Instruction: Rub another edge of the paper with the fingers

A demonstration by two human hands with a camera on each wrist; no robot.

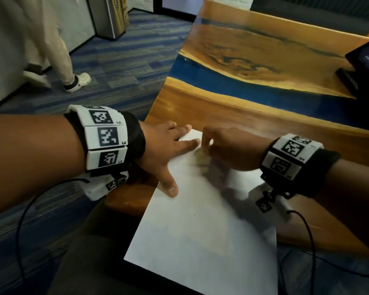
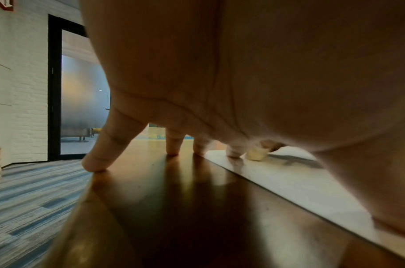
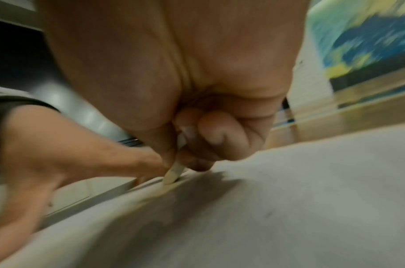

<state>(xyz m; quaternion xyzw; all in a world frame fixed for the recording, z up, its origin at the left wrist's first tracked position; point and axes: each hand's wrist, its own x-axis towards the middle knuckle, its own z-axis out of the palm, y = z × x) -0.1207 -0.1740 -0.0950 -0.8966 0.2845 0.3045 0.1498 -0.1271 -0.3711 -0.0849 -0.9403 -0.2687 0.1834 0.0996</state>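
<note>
A white sheet of paper (image 1: 205, 226) is laid flat on the near end of a wood table (image 1: 232, 107) with a blue resin strip; its near corner overhangs the table edge. The left hand (image 1: 168, 150) is spread flat, fingers straight: thumb and index fingertip are pressed on the left part of the sheet, the other fingertips are set on the bare wood just beside the paper's edge, as seen in the left wrist view (image 2: 173, 148). The right hand (image 1: 228, 147) is clenched around a pale stick, likely a crayon or chalk (image 3: 172, 175), pinched between thumb and curled fingers, tip touching the paper near the far left corner, just beside the left index finger. Yellowish marks (image 1: 200, 156) are seen on the sheet under that tip. The right hand is motion-blurred in the head and right wrist views. A dark screen-like object (image 1: 364, 60) is stood on the table's far right, well apart from the sheet. On the striped carpet (image 1: 119, 67) to the left, another person's legs (image 1: 60, 60) and a metal bin (image 1: 111, 15) are visible.
</note>
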